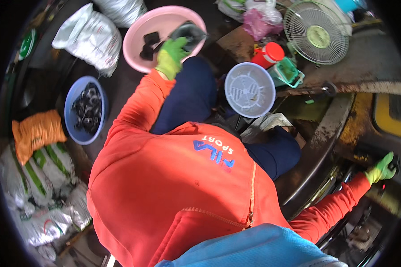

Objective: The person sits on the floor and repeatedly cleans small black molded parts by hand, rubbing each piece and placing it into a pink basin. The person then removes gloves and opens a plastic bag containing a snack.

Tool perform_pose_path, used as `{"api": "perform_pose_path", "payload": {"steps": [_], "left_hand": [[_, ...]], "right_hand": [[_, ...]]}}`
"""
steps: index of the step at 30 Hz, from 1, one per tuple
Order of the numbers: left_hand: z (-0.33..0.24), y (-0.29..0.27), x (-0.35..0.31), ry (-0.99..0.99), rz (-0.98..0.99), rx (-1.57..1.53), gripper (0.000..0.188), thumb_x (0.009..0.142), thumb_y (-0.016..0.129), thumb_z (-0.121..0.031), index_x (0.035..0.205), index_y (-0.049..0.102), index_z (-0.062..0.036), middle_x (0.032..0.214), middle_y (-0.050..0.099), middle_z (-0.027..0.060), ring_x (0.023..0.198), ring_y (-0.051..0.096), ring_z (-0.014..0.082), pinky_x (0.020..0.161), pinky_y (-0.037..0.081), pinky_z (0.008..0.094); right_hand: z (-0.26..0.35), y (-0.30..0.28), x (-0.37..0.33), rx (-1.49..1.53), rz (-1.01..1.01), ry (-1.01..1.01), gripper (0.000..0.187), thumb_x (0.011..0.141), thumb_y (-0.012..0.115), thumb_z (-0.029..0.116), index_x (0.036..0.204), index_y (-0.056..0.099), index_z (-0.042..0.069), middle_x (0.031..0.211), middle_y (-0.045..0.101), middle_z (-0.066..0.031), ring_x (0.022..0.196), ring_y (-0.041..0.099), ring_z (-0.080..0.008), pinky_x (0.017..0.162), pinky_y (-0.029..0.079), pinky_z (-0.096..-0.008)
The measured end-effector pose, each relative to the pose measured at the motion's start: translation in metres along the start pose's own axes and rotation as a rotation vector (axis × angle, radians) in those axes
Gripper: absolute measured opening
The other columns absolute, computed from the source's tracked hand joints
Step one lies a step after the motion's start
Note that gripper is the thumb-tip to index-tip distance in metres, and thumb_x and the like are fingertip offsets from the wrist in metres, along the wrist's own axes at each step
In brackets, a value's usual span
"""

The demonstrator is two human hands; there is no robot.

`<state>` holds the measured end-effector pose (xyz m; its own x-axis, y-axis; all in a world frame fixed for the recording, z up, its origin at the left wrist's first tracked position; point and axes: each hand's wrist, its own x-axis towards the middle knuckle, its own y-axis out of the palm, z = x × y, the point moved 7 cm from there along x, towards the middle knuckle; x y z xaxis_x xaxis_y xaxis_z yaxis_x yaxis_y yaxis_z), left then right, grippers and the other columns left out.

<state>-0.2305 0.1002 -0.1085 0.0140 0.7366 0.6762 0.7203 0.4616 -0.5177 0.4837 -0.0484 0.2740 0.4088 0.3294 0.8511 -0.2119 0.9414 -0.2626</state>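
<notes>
My left hand (171,58), in a green-yellow glove, reaches over the near side of a pink basin (130,51). Its fingers are closed at the edge of a dark, glossy, curved piece (189,36) that leans across the basin's right rim. Smaller black pieces (149,44) lie in the basin just left of the glove. Far out to the right, my gloved right hand (380,170) is at a machine (361,129), its fingers curled around a small black part (392,165) that looks like a knob or handle. The fingertips there are partly hidden.
A blue basin (69,116) of black curved parts stands at left, near white sacks (93,38) and an orange bag (40,131). Ahead are a pale blue strainer basket (250,90), a red jug (269,53), a green container (286,73) and a fan (316,33).
</notes>
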Motion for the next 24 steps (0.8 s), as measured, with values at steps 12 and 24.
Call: {"api": "perform_pose_path", "payload": {"steps": [12, 24], "left_hand": [[0.211, 0.003, -0.095, -0.679, 0.619, 0.656, 0.032, 0.082, 0.066, -0.025, 0.107, 0.064, -0.0053, 0.102, 0.066, 0.0187, 0.095, 0.063, 0.0358, 0.084, 0.05, 0.0428], [0.03, 0.09, 0.001, -0.371, 0.262, -0.422, 0.042, 0.091, 0.057, -0.017, 0.13, 0.054, -0.0018, 0.127, 0.057, 0.0113, 0.118, 0.053, 0.0228, 0.097, 0.043, 0.0331]], "right_hand": [[-0.115, 0.056, -0.073, 0.573, 0.043, 0.476, 0.023, 0.088, 0.064, 0.02, 0.105, 0.059, 0.006, 0.084, 0.056, -0.0064, 0.076, 0.055, -0.0218, 0.066, 0.049, -0.0361], [0.025, -0.027, -0.159, 0.221, -0.286, 0.373, 0.041, 0.087, 0.063, 0.017, 0.121, 0.049, 0.0, 0.102, 0.059, -0.0131, 0.08, 0.06, -0.0239, 0.073, 0.052, -0.0361]]}}
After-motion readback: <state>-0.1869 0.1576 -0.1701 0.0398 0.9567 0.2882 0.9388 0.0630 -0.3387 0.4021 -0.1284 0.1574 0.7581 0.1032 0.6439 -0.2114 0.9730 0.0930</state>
